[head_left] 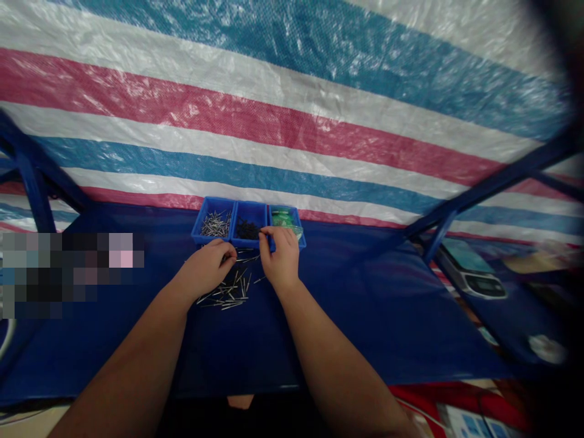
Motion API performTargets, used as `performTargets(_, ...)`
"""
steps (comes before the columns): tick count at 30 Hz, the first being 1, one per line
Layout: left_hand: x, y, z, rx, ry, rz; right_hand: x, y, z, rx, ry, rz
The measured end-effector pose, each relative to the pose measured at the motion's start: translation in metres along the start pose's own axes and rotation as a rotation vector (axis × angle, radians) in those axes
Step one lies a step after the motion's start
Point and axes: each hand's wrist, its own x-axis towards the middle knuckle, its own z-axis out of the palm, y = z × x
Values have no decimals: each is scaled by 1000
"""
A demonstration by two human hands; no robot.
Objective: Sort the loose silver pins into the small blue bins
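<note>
My left hand hovers over the left of a loose pile of thin silver metal pins, its thumb and fingers pinched together. Whatever is between them is too small to make out. At the front edge of the middle blue bin, my right hand has its thumb and forefinger closed, close to small black pieces. Its grip is also too small to read. The left bin contains many silver pins. Green items in clear plastic lie in the right bin, partly behind my right hand.
A blue tabletop lies under everything, with a striped plastic sheet hanging behind. Blue metal frame bars rise on both sides. Off to the right is a digital scale. The left edge is partly pixelated.
</note>
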Motion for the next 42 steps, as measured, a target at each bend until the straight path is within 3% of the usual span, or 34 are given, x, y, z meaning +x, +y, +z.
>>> performTargets(3,0,0,0,1,4,-12,0,-1,0,35,48,-21)
performTargets(10,1,1,2,-81,-5,-57,0,-3,1,-57,-53,-6)
performTargets(17,2,6,1,-360,84,-11,-5,-15,-8,248,-361,-180)
performTargets(22,4,3,4,-522,119,-30,-6,-13,-9,323,-384,-106)
performTargets(27,5,4,6,-688,33,-44,-10,-8,-9,441,-374,-72)
performTargets(30,3,0,6,-592,23,-86,-10,-9,-12,448,-310,-49)
performTargets(35,2,-14,2,-176,102,-163,-9,-9,-11,438,-132,5)
performTargets(39,1,-17,0,-48,23,-180,-9,-1,-5,388,-159,171)
performTargets(42,2,-16,-1,37,-36,-196,-9,6,-5,288,-210,202)
